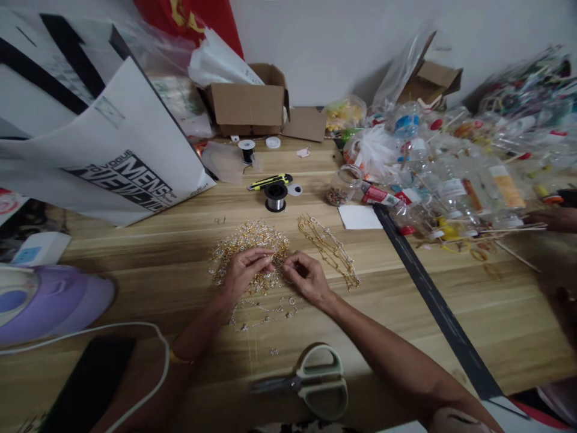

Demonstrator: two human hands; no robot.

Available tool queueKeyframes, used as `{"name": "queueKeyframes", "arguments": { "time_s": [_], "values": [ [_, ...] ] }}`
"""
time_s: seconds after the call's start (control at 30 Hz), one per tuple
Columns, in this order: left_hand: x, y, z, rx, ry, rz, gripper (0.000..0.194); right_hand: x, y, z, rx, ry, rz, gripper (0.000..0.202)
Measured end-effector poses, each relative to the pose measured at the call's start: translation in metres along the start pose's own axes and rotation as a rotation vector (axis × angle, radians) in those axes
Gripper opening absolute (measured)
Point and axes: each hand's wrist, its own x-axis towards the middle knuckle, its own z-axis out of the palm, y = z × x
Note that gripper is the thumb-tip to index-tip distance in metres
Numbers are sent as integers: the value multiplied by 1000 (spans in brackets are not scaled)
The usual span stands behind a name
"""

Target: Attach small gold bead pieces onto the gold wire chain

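Your left hand [246, 273] pinches a tiny gold bit [271, 255] over the glittery pile [247, 237], your right hand [310, 279] has fingertips together, can't tell on what, so work low in case it drops.

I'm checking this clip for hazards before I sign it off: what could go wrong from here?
A small piece slipping from the left hand could get lost in the pile of gold and silver bits beneath it.
The right hand works close to the loose chains, so a finger might snag or tangle them.
The scissors lie on the table near the right forearm, which could knock them.
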Motion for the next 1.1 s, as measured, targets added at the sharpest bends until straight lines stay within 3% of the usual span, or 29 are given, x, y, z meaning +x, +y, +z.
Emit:
{"name": "queueKeyframes", "arguments": {
  "time_s": [0.23, 0.5, 0.83, 1.1],
  "values": [
    [-1, 7, 2, -4, -30, -5, 23, 0, -1, 0, 8, 1, -3, 16],
    [-2, 1, 0, 58, -90, 91, 15, 1, -1, 0, 7, -1, -1, 16],
    [-1, 0, -3, 344, -38, 180, 17, 0, -3, 1, 37, -2, 17, 16],
    [-1, 0, -4, 330, -16, 189, 14, 0, 1, 1, 23, -4, 22, 16]
  ]
}}
